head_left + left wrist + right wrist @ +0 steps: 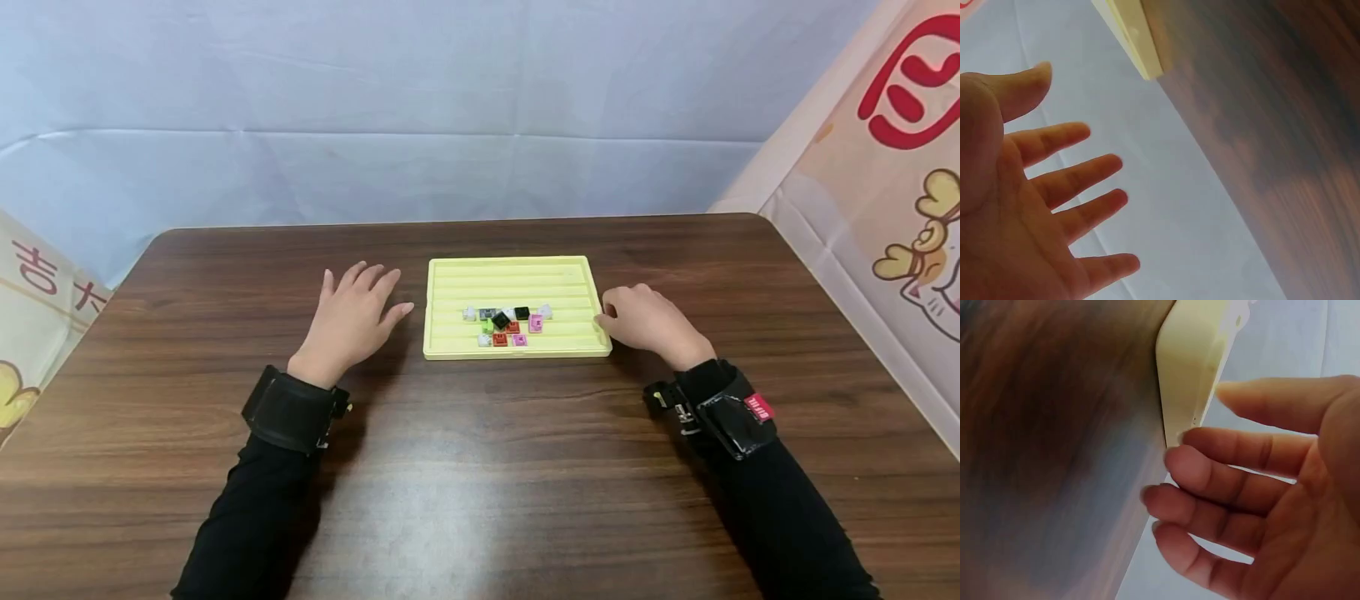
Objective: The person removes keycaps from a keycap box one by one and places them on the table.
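Observation:
A pale yellow ridged tray [510, 283] lies on the table, with several small coloured blocks [536, 323] in a loose cluster toward its near side. The blocks are black, white, grey, red, pink and green. To the left of the tray, my left hand [348, 321] has its fingers spread and holds nothing; in the left wrist view a tray corner [1147, 65] shows beyond the thumb. My right hand [648, 325] pinches the tray's right edge near the front corner. In the right wrist view, the thumb is at the upper rim and the curled fingers [1191, 469] are by the side wall.
The brown wooden table [480, 467] extends around the tray. A pale blue cloth [375, 108] hangs behind its far edge. Printed cloths stand at the right [885, 208] and left [45, 308]. Both forearms wear black sleeves with wrist straps.

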`<state>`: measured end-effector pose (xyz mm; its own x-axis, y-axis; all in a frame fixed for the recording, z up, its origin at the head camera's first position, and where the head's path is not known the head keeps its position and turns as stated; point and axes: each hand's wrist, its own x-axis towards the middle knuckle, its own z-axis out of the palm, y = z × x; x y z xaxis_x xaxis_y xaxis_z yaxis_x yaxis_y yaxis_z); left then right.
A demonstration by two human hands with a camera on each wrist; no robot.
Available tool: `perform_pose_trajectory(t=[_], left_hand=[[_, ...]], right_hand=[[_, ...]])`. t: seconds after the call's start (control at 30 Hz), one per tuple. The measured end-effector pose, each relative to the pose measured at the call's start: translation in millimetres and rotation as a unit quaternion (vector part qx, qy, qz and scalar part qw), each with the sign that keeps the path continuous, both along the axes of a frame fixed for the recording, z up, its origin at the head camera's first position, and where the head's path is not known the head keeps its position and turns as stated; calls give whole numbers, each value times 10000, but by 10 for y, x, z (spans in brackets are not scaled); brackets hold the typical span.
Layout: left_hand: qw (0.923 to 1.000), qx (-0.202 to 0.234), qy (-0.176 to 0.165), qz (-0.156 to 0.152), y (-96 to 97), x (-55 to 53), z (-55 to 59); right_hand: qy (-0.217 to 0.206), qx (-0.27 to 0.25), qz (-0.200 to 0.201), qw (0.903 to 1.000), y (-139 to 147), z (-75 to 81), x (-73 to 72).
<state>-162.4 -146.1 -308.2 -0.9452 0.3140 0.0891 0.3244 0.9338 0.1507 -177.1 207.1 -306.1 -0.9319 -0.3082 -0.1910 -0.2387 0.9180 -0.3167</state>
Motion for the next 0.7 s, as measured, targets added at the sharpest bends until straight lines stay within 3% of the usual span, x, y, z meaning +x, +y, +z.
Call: perform_pose_trajectory(t=[0.3,0.7], left_hand=[[9991,15,125,-400,169,87,-7],[9960,98,31,-891,462,76,-42]], right_hand=[[-189,51,127,9997,-21,-17,3],[-221,27,95,9997,-40,-21,3]])
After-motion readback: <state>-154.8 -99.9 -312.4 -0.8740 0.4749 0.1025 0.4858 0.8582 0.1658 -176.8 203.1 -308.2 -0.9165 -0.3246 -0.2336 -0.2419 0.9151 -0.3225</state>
